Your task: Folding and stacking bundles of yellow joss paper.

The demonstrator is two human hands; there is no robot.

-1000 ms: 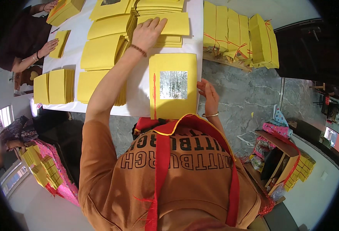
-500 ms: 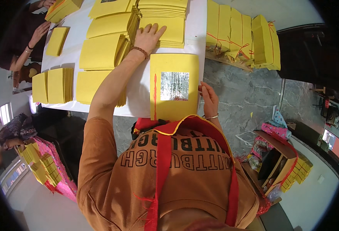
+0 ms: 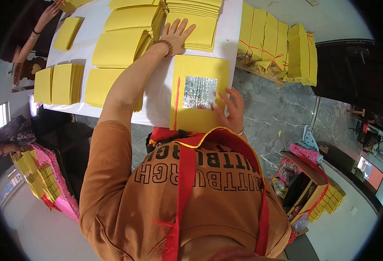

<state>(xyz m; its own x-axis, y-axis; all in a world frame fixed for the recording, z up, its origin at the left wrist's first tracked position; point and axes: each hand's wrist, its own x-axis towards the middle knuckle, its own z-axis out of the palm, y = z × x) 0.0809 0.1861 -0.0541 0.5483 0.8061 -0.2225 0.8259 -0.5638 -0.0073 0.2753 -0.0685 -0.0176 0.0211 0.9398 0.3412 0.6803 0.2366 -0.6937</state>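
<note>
My left hand [image 3: 179,38] lies with fingers spread on a stack of yellow paper sheets [image 3: 203,33]. A beaded bracelet is round that wrist. In front of me, at the table's near edge, is a yellow sheet [image 3: 200,66] with a shiny silver foil square [image 3: 200,92] and a red stripe down its left side. My right hand [image 3: 232,111] is at this sheet's right edge, its fingers apart and their tips over the paper beside the foil. Nothing shows gripped in either hand.
More yellow paper stacks [image 3: 119,48] line the white table [image 3: 154,106] to the left. Yellow bundles tied with red string [image 3: 276,43] stand beyond its right edge. Another person's hand [image 3: 48,13] is at the far left. Boxes with yellow packs [image 3: 328,200] stand at the lower right.
My right hand has gone from holding the sheet's right edge to lying over it with fingers apart. My left hand has spread its fingers on the stack. The view has shifted slightly.
</note>
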